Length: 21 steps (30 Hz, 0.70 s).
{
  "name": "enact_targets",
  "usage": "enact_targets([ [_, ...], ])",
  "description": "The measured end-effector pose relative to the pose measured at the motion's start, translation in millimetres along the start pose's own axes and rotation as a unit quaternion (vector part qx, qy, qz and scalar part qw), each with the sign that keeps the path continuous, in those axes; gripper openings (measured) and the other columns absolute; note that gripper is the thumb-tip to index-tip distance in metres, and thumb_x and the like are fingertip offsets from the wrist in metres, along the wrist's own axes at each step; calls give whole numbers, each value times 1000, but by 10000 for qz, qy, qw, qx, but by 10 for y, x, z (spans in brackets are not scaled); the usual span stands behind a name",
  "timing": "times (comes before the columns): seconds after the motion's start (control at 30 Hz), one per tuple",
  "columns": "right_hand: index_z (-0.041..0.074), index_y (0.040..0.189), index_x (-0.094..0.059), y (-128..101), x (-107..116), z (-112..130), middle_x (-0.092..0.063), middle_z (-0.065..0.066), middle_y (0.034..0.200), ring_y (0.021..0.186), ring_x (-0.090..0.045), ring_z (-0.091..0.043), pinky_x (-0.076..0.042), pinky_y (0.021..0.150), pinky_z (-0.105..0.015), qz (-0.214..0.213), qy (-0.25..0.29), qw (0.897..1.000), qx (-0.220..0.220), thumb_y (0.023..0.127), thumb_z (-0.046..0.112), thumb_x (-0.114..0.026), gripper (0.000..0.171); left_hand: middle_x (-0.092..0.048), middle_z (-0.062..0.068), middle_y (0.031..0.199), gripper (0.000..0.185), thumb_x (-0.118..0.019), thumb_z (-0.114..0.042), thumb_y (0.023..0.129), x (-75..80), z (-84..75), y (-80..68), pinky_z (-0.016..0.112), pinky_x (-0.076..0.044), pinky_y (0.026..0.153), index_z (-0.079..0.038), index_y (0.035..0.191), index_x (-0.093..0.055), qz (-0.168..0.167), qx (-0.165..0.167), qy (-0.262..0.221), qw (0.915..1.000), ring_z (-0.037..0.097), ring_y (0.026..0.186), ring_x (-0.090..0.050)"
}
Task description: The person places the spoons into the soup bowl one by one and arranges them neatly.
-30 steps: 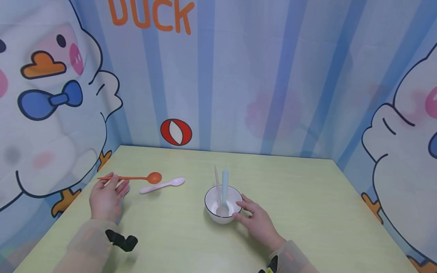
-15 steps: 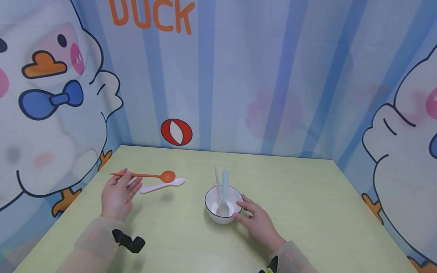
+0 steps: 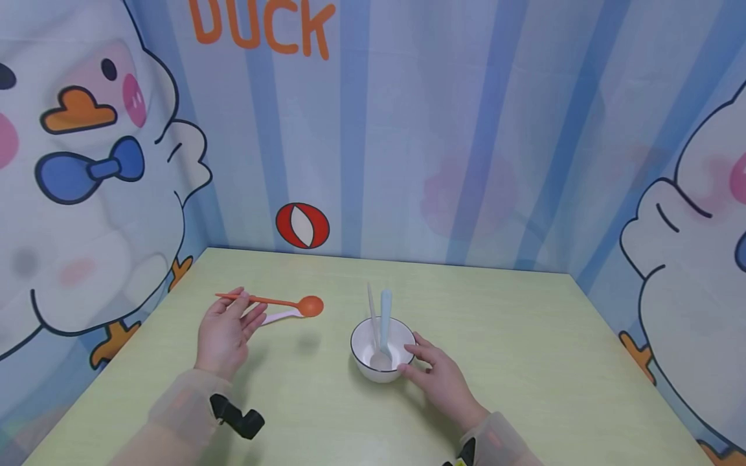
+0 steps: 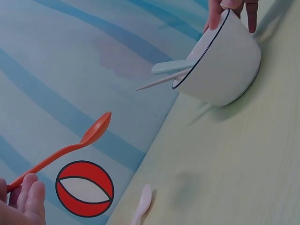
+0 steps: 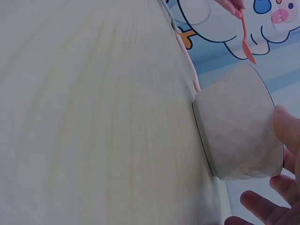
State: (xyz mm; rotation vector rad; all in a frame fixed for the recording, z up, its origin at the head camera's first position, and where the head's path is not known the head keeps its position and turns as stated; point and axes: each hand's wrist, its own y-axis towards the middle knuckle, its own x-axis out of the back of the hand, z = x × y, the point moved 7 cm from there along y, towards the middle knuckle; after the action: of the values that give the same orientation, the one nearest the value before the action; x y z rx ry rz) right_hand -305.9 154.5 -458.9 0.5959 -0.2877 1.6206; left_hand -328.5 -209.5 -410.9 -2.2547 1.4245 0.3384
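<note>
My left hand (image 3: 224, 340) pinches the thin handle of an orange spoon (image 3: 310, 306) between thumb and fingers. In the left wrist view the orange spoon (image 4: 96, 129) is raised above the table. A pale pink spoon (image 3: 282, 316) lies on the table below it, partly hidden in the head view by the hand and the orange spoon. A white bowl with a dark rim (image 3: 379, 374) stands upright, and my right hand (image 3: 440, 378) holds its right side at the rim. Leaning in the bowl are a light blue spoon (image 3: 385, 317) and a slim pale-handled utensil (image 3: 372, 307).
The pale yellow-green table (image 3: 524, 343) extends around the bowl. Behind it hangs a striped blue cloth (image 3: 402, 129) printed with ducks and a red ball, which also covers both sides. A dark wrist device (image 3: 236, 414) sits on the left sleeve.
My left hand has moved right with the orange spoon, whose bowl end now covers the tip of the pink spoon. The right hand and the white bowl have stayed in place.
</note>
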Motion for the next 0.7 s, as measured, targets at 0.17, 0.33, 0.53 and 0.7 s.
enact_targets([
  [0.17, 9, 125, -64, 3, -4, -15, -40, -6, 149, 135, -37, -35, -47, 93, -52, -2, 3, 10000, 1, 85, 33, -73, 47, -52, 4, 120, 35, -62, -28, 92, -95, 25, -38, 28, -54, 82, -16, 123, -53, 78, 8, 19, 10000, 16, 94, -67],
  [0.33, 9, 126, -64, 6, -13, -31, -39, -5, 150, 136, -36, -34, -46, 94, -52, 7, 15, 10000, -49, 85, 32, -74, 47, -52, 4, 122, 37, -62, -31, 92, -173, 62, -76, 27, -53, 84, -18, 125, -52, 185, 106, 145, 9997, 16, 99, -66],
  [0.53, 9, 126, -64, 7, -13, -35, -39, -6, 150, 136, -36, -34, -46, 94, -52, 17, 52, 10000, -34, 85, 32, -73, 48, -53, 5, 121, 34, -63, -30, 92, -255, 107, -106, 28, -53, 83, -18, 123, -54, 211, 100, 113, 9997, 17, 97, -67],
  [0.7, 8, 125, -64, 10, -8, -30, -40, -8, 150, 135, -37, -35, -47, 94, -52, 14, 48, 10000, 21, 85, 33, -73, 48, -54, 6, 120, 31, -63, -29, 92, -322, 141, -124, 29, -54, 82, -17, 119, -55, 249, -31, 101, 9996, 16, 94, -68],
])
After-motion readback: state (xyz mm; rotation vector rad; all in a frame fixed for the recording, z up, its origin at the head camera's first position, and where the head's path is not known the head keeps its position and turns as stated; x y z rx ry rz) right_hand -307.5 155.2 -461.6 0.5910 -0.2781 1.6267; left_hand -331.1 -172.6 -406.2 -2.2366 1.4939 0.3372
